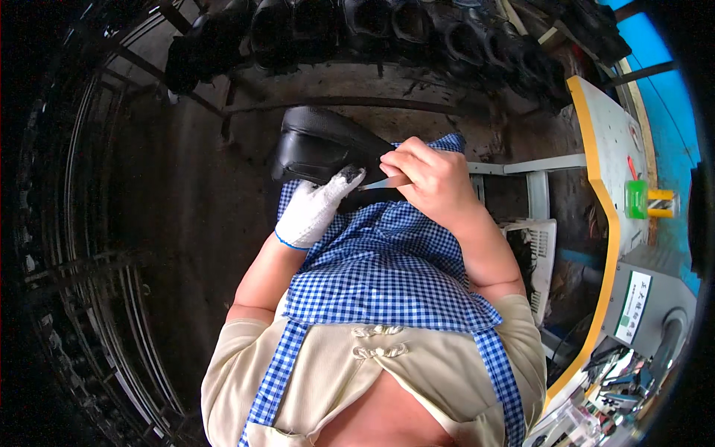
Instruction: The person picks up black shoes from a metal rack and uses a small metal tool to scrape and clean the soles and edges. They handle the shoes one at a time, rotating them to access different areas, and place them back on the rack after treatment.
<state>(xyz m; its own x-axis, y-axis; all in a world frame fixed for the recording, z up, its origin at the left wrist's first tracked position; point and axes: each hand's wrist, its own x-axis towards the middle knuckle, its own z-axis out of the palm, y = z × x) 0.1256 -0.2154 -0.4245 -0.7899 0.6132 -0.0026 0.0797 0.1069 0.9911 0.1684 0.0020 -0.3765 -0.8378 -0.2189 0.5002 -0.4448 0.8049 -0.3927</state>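
A black leather shoe (316,138) rests over my lap, on the blue checked apron. My left hand (307,212), in a white glove with blackened fingertips, grips the shoe's near edge with the thumb on top. Bare and closed, my right hand (428,179) holds a thin, pale, pointed blade (383,183), with its tip toward the left thumb. Its handle, if there is one, is hidden in the fist. The right fingers are beside the narrow end of the shoe.
Several black shoes (365,18) line a rack ahead. At right stands a white table with a yellow edge (596,167), bearing a green container (635,199) and a grey machine (648,290). A white basket (542,257) sits below. Metal racks (138,328) are at left.
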